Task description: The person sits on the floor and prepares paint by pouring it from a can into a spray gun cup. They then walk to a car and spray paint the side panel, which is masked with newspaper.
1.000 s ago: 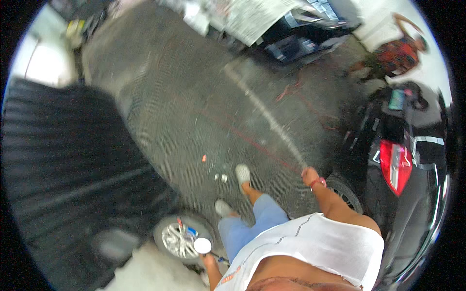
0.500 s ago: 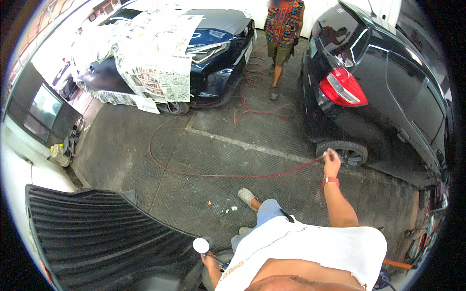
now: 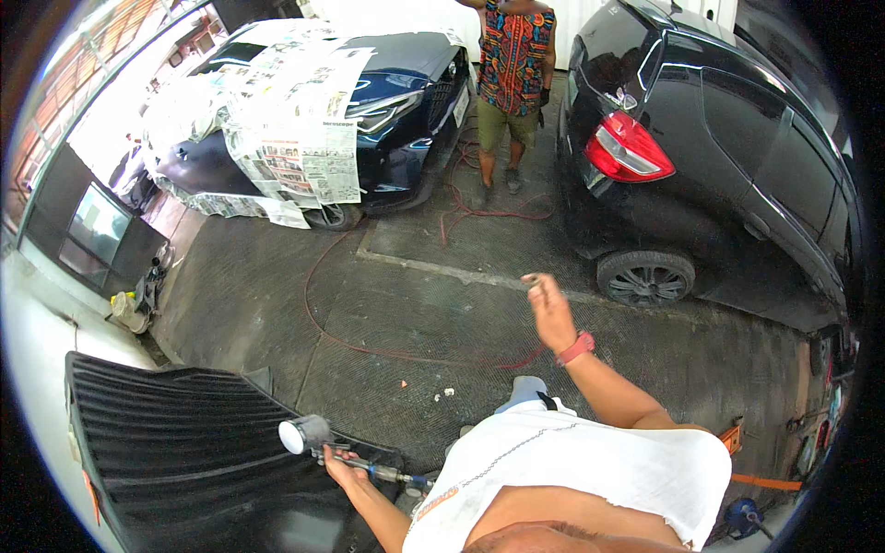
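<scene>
Lower left, the left hand (image 3: 343,464) grips a silver, white-lidded spray gun (image 3: 314,430). Near centre, the right hand (image 3: 551,318) has bunched fingers; whether pinching anything, I cannot tell.

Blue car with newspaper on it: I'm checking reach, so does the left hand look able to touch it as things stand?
Probably not: a stretch of floor lies between the left hand and the blue car, and that hand holds a spray gun.
</scene>
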Motion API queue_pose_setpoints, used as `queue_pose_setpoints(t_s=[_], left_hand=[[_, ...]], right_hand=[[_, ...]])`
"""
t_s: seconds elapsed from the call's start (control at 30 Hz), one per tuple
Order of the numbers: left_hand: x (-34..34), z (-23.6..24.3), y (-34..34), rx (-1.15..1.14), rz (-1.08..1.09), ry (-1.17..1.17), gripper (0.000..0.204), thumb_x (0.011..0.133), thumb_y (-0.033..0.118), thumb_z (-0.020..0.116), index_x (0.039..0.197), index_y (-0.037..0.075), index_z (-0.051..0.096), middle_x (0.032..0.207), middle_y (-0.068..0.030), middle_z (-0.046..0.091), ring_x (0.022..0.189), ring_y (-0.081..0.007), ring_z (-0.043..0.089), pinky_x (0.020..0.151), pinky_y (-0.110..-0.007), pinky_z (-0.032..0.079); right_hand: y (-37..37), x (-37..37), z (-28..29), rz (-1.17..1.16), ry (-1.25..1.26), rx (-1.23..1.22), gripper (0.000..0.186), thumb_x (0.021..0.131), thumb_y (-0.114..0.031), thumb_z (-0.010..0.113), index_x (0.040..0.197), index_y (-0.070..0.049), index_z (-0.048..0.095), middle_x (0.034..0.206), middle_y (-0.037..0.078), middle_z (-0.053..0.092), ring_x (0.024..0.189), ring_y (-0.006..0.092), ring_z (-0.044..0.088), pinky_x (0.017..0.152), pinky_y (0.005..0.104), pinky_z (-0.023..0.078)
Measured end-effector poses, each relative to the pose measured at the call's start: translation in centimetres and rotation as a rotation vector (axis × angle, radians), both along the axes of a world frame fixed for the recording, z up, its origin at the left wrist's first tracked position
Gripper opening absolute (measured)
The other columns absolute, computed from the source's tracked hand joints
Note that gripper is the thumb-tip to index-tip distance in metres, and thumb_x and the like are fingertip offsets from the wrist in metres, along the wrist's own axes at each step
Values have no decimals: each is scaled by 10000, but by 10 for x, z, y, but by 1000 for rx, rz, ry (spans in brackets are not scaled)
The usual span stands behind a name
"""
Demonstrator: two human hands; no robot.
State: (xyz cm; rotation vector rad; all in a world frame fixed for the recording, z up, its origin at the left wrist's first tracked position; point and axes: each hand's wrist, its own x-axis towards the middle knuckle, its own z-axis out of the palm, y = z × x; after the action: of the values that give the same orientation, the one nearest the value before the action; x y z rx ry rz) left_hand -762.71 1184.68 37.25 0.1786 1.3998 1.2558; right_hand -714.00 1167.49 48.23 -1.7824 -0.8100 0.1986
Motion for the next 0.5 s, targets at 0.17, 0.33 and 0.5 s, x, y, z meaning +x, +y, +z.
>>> queue_pose_setpoints(t_s=[0.17,0.33,0.5], left_hand=[[32,37,26,161,54,-87,341,1027,379,569,819,143,436,676,46,402,544,-83,376,497,-252,367],[75,79,44,319,79,-141,289,1016,368,579,893,142,448,667,56,370,541,-69,361,483,-253,353],[142,122,52,368,115,-183,241,1031,346,548,936,146,453,663,54,349,534,-72,334,467,-255,327]], right_hand=[[6,-36,1,428,10,77,400,1041,-242,509,1428,-145,539,1201,189,678,1048,367,674,897,432,517],[3,-36,18,805,102,-159,421,1043,-270,524,1455,-183,526,1039,114,687,880,322,684,809,410,529],[-3,-29,-3,947,99,-112,419,1035,-339,541,1423,-181,568,1023,130,726,819,351,693,749,411,533]])
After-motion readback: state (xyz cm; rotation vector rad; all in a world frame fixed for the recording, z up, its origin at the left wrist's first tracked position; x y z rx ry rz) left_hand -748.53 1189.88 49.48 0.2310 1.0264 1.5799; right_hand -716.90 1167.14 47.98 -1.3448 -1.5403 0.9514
